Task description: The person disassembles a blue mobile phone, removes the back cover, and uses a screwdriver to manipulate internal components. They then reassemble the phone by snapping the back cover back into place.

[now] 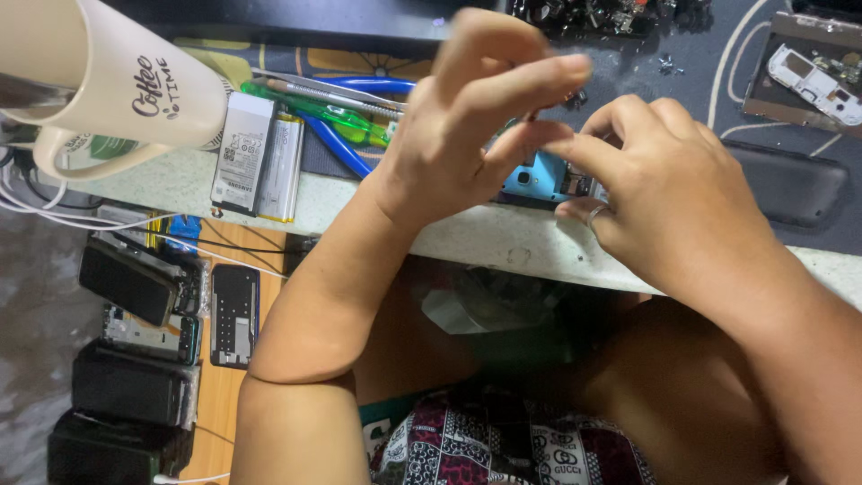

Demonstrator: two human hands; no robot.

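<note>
1. Opened phone [539, 180]: a blue-framed handset with its inner parts showing lies at the near edge of the worktop [180, 184], mostly hidden beneath both hands.
2. Left hand [467, 135]: raised over the phone, thumb and forefinger pinched together at about 3 o'clock of the palm; whatever they pinch is too small to make out.
3. Right hand [664, 193]: curled fingers rest on the phone's 3 o'clock side, steadying it; a ring shows on one finger, and its fingertips meet those of the left hand.
4. Step, as a judgement: fine work on a small part inside the phone; the next move seems to call for a steady, light fingertip grip.
5. Flat batteries [260, 157]: at 9 o'clock of the phone, silver, rectangular, smooth foil.
6. Green-handled tool [314, 108] and blue-handled pliers [359, 144]: glossy plastic, beyond the batteries.
7. Cream mug [108, 81]: at 10 o'clock, glazed and rounded.
8. Dark phone cover [790, 184]: at 3 o'clock, matt, with rounded corners.
</note>
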